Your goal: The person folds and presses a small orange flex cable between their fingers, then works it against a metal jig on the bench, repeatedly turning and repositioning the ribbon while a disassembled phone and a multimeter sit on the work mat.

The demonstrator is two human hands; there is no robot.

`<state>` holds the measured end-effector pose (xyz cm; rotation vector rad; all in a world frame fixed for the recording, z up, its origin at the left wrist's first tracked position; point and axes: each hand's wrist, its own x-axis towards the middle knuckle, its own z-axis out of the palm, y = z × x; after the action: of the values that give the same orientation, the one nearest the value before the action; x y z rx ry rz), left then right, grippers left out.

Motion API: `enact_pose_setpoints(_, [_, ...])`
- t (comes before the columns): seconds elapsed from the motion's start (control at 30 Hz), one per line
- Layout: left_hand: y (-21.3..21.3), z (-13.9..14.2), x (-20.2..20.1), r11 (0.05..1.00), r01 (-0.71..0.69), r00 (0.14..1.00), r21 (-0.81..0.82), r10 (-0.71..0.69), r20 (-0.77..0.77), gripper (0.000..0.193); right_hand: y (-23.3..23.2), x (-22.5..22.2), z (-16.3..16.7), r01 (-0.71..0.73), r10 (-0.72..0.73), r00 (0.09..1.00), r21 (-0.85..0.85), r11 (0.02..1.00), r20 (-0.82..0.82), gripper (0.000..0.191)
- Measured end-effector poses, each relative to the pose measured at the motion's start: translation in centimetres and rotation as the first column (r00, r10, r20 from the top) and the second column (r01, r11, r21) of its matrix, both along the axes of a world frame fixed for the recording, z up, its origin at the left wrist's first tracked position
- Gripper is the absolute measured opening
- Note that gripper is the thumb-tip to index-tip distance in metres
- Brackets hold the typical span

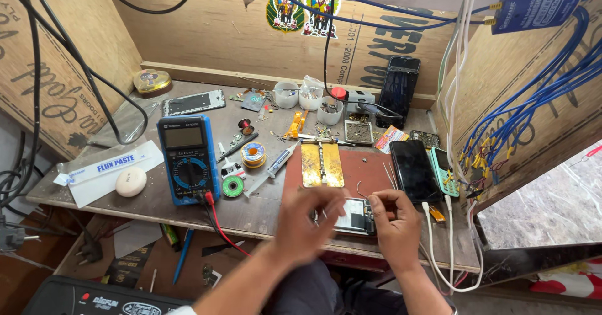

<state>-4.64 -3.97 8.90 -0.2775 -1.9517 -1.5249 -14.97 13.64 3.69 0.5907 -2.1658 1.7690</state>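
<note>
- The person's left hand (pixel 308 222) hovers over the near edge of the worktop (pixel 263 211); it is motion-blurred, fingers loosely curled, and I cannot tell whether it grips anything.
- The right hand (pixel 394 222) pinches a thin wire (pixel 361 191) between thumb and forefinger, just right of the opened phone (pixel 355 216).
- The opened phone lies flat between the two hands on the reddish mat (pixel 370 170), its inner parts facing up, partly hidden by the left hand.
- Judging by this, the work in hand looks like fine repair on the phone's board, with the wire being brought to it; the next move likely calls for a steady left hand to hold the phone down.
- Just beyond stands a gold holder plate (pixel 322 163); a syringe (pixel 273 167) and solder spool (pixel 253 154) lie to its left.
- A blue multimeter (pixel 188 158) sits farther left, and a dark phone (pixel 412 170) lies to the right.
</note>
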Motion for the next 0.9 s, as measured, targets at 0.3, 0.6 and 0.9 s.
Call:
enact_pose_setpoints(0.3, [-14.9,12.1,-14.6,0.577,-0.772,0.596,-0.268,0.803,0.011,0.009,0.4,0.0,-0.5,-0.020,0.021,0.999,-0.043,0.999,0.031,0.011])
enact_pose_setpoints(0.6, [-19.0,9.9,-19.4,0.189,-0.257,0.479,-0.948,0.877,0.045,0.022,1.1,-1.0,-3.2,-0.105,0.115,0.992,-0.154,0.982,0.057,0.011])
enact_pose_setpoints(0.9, [-18.4,8.2,-20.5,0.038,-0.210,0.462,-0.977,0.885,-0.064,0.020,1.8,-1.4,-5.2,-0.165,0.177,0.983,-0.173,0.971,0.057,0.012])
